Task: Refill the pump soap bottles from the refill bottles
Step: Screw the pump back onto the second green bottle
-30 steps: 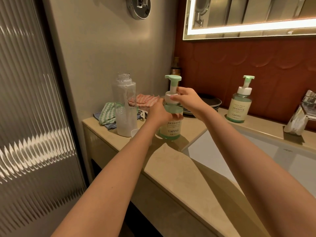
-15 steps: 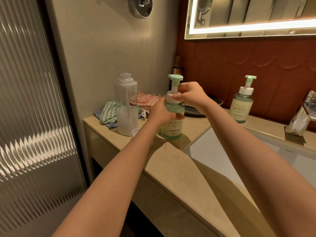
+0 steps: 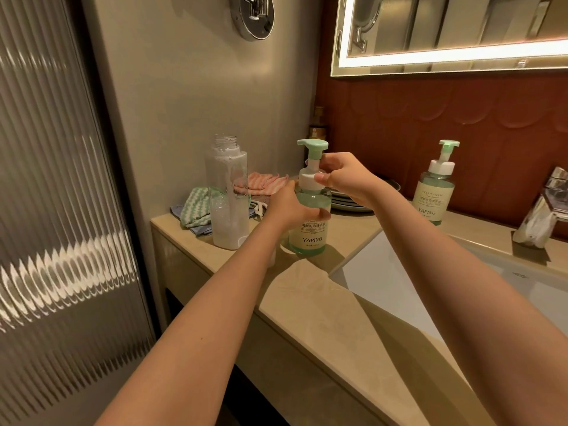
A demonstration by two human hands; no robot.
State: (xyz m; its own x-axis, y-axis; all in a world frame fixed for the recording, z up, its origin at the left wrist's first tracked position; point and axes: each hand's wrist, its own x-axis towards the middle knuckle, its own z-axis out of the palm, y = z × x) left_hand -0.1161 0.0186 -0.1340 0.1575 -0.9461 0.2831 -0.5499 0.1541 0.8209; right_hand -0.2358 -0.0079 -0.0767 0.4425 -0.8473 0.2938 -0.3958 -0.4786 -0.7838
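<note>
Pump bottle [image 3: 310, 238] upright on worktop [image 3: 307, 305], just beside sink [image 3: 384, 272] corner. Looks well filled: likely weighty; smooth plastic, maybe soap-slick. Left hand [image 3: 284, 207] wraps body. Right hand [image 3: 347, 178] pinches white collar under pump head, the sensible hold for twisting. Refill bottle [image 3: 229, 195], uncapped, near at 9 o'clock: tall, tippable. Cloths [image 3: 196, 207] at 10, plates [image 3: 350, 206] at 1. Second pump bottle [image 3: 433, 195] at 3, well apart.

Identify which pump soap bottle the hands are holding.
The nearer pump bottle, gripped by the left hand and right hand; the far pump bottle stands untouched.
</note>
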